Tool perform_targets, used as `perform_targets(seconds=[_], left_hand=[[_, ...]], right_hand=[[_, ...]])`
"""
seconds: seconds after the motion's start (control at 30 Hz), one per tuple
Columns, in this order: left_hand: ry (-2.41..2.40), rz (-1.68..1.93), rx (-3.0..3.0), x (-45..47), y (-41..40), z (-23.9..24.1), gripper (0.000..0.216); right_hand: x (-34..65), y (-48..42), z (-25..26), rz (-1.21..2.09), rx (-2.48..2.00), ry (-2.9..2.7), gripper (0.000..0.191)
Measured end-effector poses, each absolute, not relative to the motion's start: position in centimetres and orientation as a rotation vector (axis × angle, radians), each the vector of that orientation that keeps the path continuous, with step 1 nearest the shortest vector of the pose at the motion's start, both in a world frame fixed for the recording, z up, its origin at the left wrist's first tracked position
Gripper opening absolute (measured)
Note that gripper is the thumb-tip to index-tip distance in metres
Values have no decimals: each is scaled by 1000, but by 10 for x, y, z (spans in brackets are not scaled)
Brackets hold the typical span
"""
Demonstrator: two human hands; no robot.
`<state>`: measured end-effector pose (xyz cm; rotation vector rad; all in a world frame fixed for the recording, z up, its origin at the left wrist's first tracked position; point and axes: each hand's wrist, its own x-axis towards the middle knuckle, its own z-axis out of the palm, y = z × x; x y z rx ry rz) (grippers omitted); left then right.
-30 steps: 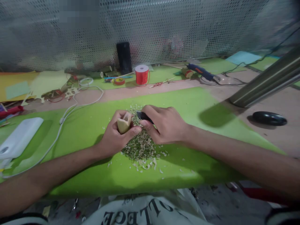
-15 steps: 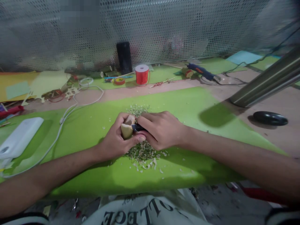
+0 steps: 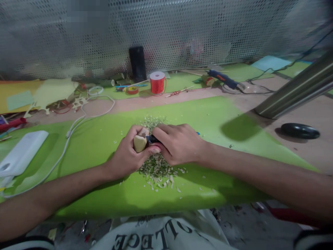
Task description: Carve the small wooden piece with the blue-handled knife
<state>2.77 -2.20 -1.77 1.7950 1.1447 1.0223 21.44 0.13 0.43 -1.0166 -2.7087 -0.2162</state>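
Observation:
My left hand (image 3: pixel 127 152) is closed round a pale, yellowish piece of bamboo (image 3: pixel 139 143) with a cut, hollowed face turned up and to the right. My right hand (image 3: pixel 180 144) grips a craft knife (image 3: pixel 152 139). Its black front end meets the right side of the bamboo, and a bit of blue shows behind the hand. The left thumb reaches across below the knife, touching the right-hand fingers. Under both hands lies a heap of green and white shavings (image 3: pixel 157 168). How far the blade cuts in cannot be made out.
A green mat (image 3: pixel 99 187) covers the table. Left are a white power bank (image 3: pixel 24 152) and its cable. Behind stand a red thread spool (image 3: pixel 157 83), a dark phone (image 3: pixel 137 64) and a blue hot glue gun (image 3: pixel 225 80). A metal post (image 3: pixel 293 88) and a black mouse-like object (image 3: pixel 300 131) are on the right.
The piece of bamboo has turned slightly in my left hand, and the left thumb has shifted a little right. Both hands keep nearly the same place. The knife's blue end now shows.

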Motion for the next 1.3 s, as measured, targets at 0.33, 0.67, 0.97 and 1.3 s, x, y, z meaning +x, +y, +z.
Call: perform_targets(seconds=[0.33, 0.67, 0.97, 1.3], left_hand=[[1091, 1107, 1751, 35, -23, -15, 25], [686, 1027, 1289, 22, -13, -23, 23], [711, 1012, 1122, 24, -11, -20, 42], [784, 1030, 1290, 22, -14, -27, 41]], right_hand=[[216, 5, 8, 14, -1146, -2543, 41], [215, 7, 3, 61, -1119, -2566, 42], [214, 5, 3, 78, -1117, -2586, 40], [214, 1, -1, -3, -1012, -2600, 41]])
